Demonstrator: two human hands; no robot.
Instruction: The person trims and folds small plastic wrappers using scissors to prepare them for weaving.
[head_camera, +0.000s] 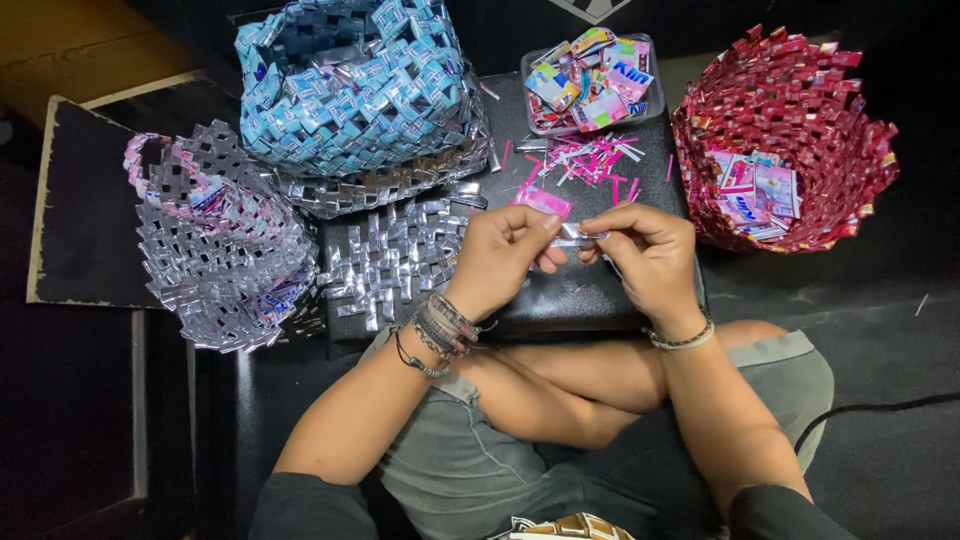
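Fingertips of both hands meet at the centre of the frame, pinching a small folded silver wrapper strip (572, 236) between them. On the left hand (500, 258), thumb and forefinger are pressed together on the strip's left end, and a pink sachet piece (543, 203) lies just above that hand's knuckles. On the right hand (650, 255), the fingers curl in and close on the strip's right end. Both hands hover over a black box top (580, 295) resting on the person's lap.

Just above the hands, pink and white wrapper trimmings (590, 158) are scattered on the box. Above those, at top centre, a clear plastic tray (592, 82) holds a heap of small folded wrappers in pink, blue, yellow and green. At the upper right stands a red woven wrapper basket (800, 110), and flat pink and blue sachets lie inside it. At the upper left sits a blue woven basket (350, 85) with a silver base. Left of it a silver woven basket (215, 260) with a pink-tinged rim leans on its side. Between that basket and the left hand lies a flat silver woven panel (395, 260), touching the box top.
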